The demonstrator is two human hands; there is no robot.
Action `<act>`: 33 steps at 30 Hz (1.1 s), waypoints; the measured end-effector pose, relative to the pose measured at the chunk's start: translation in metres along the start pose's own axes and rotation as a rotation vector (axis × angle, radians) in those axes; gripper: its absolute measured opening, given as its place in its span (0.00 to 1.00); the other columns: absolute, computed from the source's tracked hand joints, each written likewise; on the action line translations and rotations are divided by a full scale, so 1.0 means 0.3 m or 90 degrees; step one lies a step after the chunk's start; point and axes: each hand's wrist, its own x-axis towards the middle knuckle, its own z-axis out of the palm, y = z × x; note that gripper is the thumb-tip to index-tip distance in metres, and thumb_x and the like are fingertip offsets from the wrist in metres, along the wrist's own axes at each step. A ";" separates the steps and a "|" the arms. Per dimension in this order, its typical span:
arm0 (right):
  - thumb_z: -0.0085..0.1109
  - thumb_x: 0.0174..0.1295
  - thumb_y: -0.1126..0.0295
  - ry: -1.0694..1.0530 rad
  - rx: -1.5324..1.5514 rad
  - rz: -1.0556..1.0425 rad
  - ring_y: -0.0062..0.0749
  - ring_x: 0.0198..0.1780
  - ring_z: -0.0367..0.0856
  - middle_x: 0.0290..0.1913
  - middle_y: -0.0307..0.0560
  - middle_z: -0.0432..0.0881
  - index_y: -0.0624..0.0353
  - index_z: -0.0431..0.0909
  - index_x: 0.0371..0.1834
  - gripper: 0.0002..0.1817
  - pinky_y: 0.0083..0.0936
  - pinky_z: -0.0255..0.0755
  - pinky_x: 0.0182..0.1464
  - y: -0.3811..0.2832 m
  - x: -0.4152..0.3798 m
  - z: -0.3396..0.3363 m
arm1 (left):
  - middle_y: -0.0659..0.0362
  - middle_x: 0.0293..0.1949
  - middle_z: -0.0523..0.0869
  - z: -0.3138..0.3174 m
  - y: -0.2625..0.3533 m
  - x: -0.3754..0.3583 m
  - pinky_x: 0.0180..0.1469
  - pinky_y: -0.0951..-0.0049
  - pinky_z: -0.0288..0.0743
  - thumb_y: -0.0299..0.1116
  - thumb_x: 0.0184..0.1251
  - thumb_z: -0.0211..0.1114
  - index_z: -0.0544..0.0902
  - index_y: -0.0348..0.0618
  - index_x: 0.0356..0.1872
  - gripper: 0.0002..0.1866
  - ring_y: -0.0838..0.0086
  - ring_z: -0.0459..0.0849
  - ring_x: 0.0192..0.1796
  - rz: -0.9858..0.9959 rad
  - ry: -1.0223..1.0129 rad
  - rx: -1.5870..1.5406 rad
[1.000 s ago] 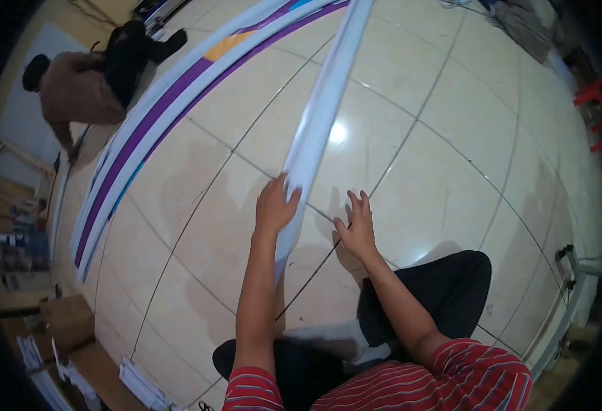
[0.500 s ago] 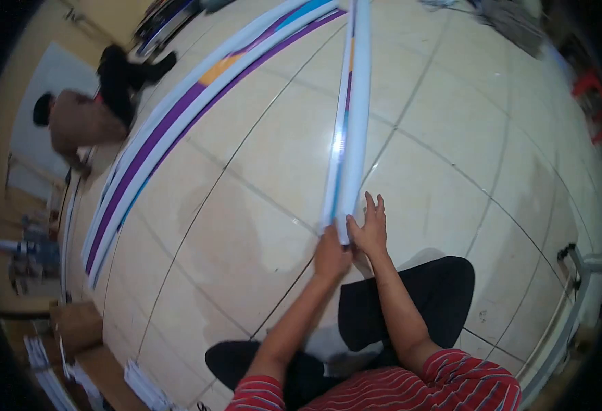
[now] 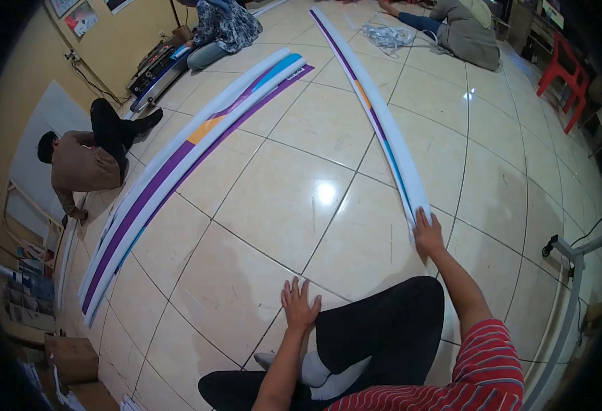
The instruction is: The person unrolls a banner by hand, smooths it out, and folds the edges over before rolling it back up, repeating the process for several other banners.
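A long folded strip of banner, white with purple, orange and blue on its edge, lies on the tiled floor and runs away from me. My right hand rests on its near end, fingers stretched out along the white material; its thumb is not clearly visible. My left hand lies on the floor beside my bent leg, with its fingers spread and nothing in it. Further left, more folded banner strips in white, purple, orange and blue lie side by side, apart from both hands.
A person in brown sits at the left wall; other people sit at the far side. A clear-looking bundle lies far back. At right are a red chair and a metal frame. Cardboard boxes stand at lower left.
The near end of the banner strip has shifted right with my right hand. My left hand has come off it and moved down-left onto the floor. My view has tilted up.
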 end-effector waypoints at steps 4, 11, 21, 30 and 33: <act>0.55 0.63 0.54 -0.155 0.138 -0.137 0.68 0.72 0.58 0.76 0.56 0.59 0.55 0.64 0.73 0.35 0.55 0.50 0.75 0.008 -0.265 -0.232 | 0.40 0.72 0.60 0.045 0.015 0.035 0.74 0.39 0.42 0.47 0.62 0.62 0.70 0.41 0.67 0.34 0.45 0.53 0.76 -0.041 -0.016 0.005; 0.63 0.59 0.48 -0.197 0.167 -0.354 0.54 0.60 0.70 0.75 0.44 0.63 0.26 0.67 0.71 0.34 0.48 0.63 0.64 -0.083 -0.156 -0.289 | 0.36 0.72 0.59 0.083 0.111 0.299 0.74 0.37 0.40 0.46 0.63 0.59 0.68 0.40 0.68 0.34 0.44 0.52 0.77 0.005 -0.031 0.045; 0.71 0.41 0.37 0.018 0.049 0.018 0.60 0.76 0.52 0.81 0.52 0.44 0.38 0.48 0.80 0.62 0.65 0.51 0.70 -0.304 1.390 -0.006 | 0.38 0.71 0.63 0.070 0.090 0.380 0.72 0.34 0.46 0.50 0.61 0.60 0.71 0.46 0.68 0.34 0.44 0.58 0.75 -0.039 -0.106 0.028; 0.60 0.59 0.43 -0.039 0.139 -0.029 0.59 0.74 0.58 0.79 0.53 0.53 0.38 0.64 0.74 0.39 0.64 0.51 0.71 -0.599 1.721 0.105 | 0.39 0.68 0.65 0.105 0.048 0.374 0.66 0.33 0.55 0.52 0.59 0.63 0.75 0.50 0.65 0.33 0.43 0.62 0.71 -0.003 -0.096 0.023; 0.63 0.57 0.48 0.002 0.179 -0.164 0.61 0.72 0.60 0.76 0.56 0.59 0.48 0.65 0.73 0.40 0.54 0.54 0.73 -0.520 1.533 0.082 | 0.38 0.69 0.65 0.101 0.048 0.380 0.67 0.33 0.54 0.53 0.60 0.61 0.75 0.50 0.65 0.33 0.44 0.61 0.72 -0.010 -0.122 0.025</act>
